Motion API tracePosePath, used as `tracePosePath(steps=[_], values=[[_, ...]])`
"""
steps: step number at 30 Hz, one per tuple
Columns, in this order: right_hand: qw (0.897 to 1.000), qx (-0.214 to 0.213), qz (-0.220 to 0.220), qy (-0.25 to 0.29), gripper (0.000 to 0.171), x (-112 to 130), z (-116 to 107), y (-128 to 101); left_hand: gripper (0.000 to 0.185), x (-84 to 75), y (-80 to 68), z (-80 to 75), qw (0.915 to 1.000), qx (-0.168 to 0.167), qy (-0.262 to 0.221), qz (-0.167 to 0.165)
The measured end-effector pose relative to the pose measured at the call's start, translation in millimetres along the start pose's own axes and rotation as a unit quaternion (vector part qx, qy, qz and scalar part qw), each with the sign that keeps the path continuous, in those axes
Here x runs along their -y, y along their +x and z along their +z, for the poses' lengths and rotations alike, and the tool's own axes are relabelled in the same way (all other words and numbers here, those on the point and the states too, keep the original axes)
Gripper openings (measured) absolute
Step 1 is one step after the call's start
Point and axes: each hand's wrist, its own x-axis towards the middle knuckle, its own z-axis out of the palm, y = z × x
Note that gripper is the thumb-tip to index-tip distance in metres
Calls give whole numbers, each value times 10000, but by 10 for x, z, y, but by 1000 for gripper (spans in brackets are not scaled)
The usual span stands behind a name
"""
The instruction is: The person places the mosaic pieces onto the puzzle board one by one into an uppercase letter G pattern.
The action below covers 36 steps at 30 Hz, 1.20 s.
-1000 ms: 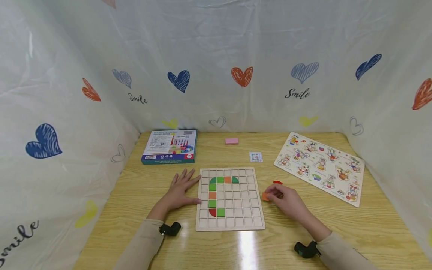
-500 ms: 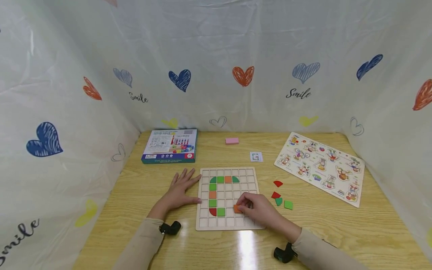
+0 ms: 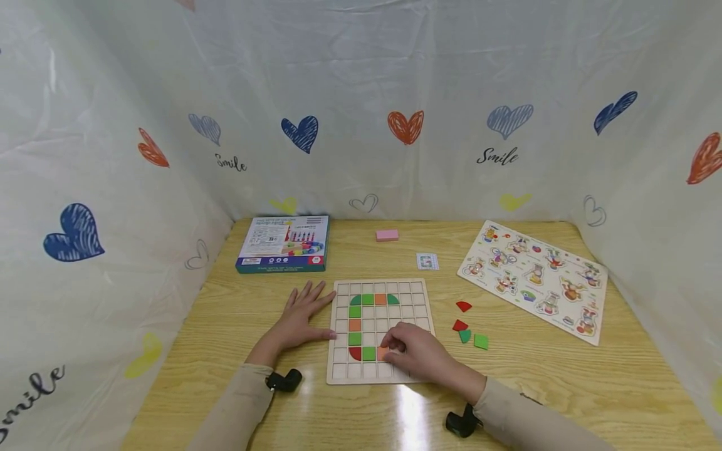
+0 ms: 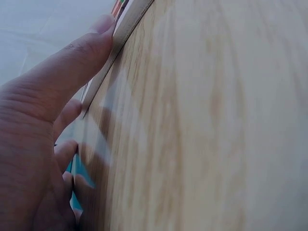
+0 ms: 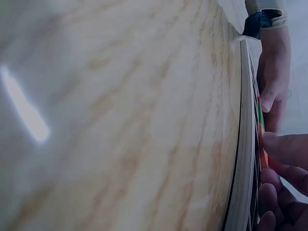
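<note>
A wooden grid board [image 3: 406,374] lies on the table, with green, orange and red tiles set in a bent line on it. My right hand [image 3: 420,354] pinches an orange square tile [image 3: 381,353] between thumb and finger, over the cell right of a green tile [image 3: 369,354] in the lower row. The same orange tile [image 5: 263,156] shows at the fingertips in the right wrist view. My left hand [image 3: 299,322] lies spread flat on the table, its thumb and index finger touching the board's left edge; in the left wrist view the thumb [image 4: 79,67] rests against that edge.
Two red quarter-round tiles [image 3: 464,306], a teal one [image 3: 465,336] and a green square tile [image 3: 481,341] lie right of the board. Behind are a box [image 3: 283,244], a pink block [image 3: 387,235], a small pattern card [image 3: 427,262] and a picture puzzle board [image 3: 536,282].
My right hand has carried the orange tile leftward from beside the board to the lower row, next to the green tile. The loose tiles at right came into sight. My left hand stayed put.
</note>
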Motion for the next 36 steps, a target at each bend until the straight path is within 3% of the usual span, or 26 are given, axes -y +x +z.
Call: tracePosePath(steps=[8,22,30,36], values=[[9998,28,-94,-157,12,-28,22,-3,96,0,6,-3,10000,15,16,-11],[9988,-48,-21,492,14,-235,-192,-159,97,4,2,-4,10000,77,34,-51],[9967,-557,405,433,16,-494,-426,-374,96,-18,1,-9,10000,64,-25,-35],[9885,-1164,949,-195,16,-642,-595,-537,96,-21,7,-9,10000,42,-18,-13]])
